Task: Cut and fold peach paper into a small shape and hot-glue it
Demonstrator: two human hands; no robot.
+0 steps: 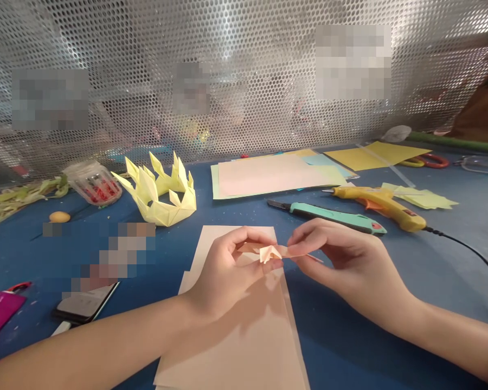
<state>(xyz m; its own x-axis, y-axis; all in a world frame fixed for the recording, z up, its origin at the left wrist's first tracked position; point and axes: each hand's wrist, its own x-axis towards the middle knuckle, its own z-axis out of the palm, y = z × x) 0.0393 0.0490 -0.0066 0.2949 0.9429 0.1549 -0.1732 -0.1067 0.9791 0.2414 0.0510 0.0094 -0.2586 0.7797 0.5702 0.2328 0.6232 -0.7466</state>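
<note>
Both hands pinch a small folded piece of peach paper (270,253) at the middle of the head view. My left hand (228,271) grips its left part between thumb and fingers. With thumb and fingertips, my right hand (337,252) holds the right end, whose thin tip sticks out past the fingers. Parts of the folds are hidden behind the fingers. Below lie peach paper sheets (244,341), with the shadow of the hands on them. Left of the hands stands a pale yellow folded-paper crown (166,208).
A green utility knife (337,216) and a yellow glue gun (382,203) with a black cord lie at right. Paper sheets (264,176) are stacked behind. A plastic box (93,184) of red bits and a phone (85,303) sit left. A perforated metal panel (244,70) closes the back.
</note>
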